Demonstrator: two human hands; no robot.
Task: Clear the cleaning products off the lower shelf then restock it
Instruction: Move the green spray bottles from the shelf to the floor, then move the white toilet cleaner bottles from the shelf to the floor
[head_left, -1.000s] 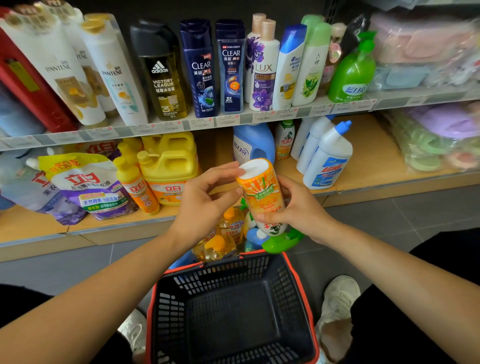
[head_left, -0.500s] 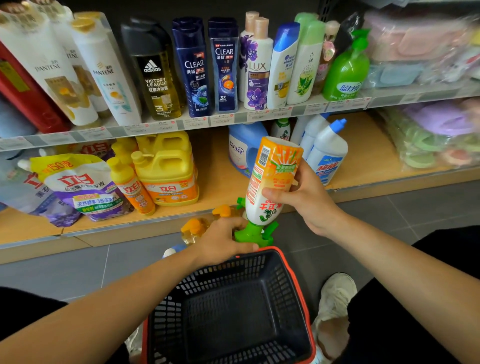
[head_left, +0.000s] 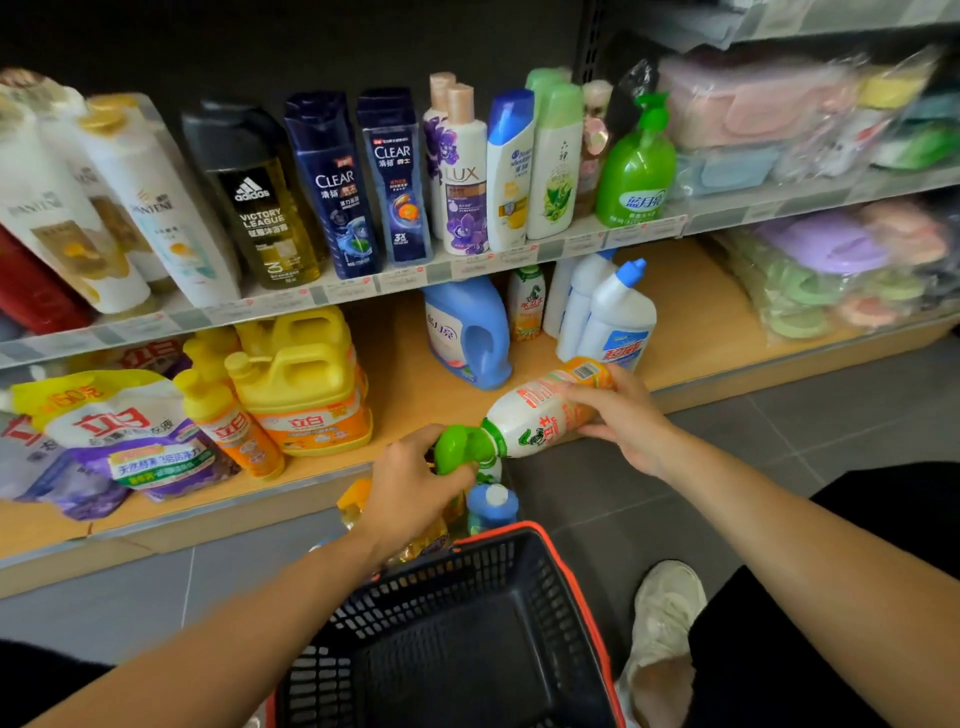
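Your right hand (head_left: 623, 421) grips the bottle (head_left: 535, 415) body, left hand (head_left: 410, 483) curls round its cap (head_left: 457, 449); axis lies near level, cap leftward, base toward the shelf (head_left: 691, 322).

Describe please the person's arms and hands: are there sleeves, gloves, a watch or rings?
Both arms are bare as far as the picture shows them: no sleeve on the left arm or the right arm. The left hand and the right hand have no gloves. No watch, bracelet or ring is visible.
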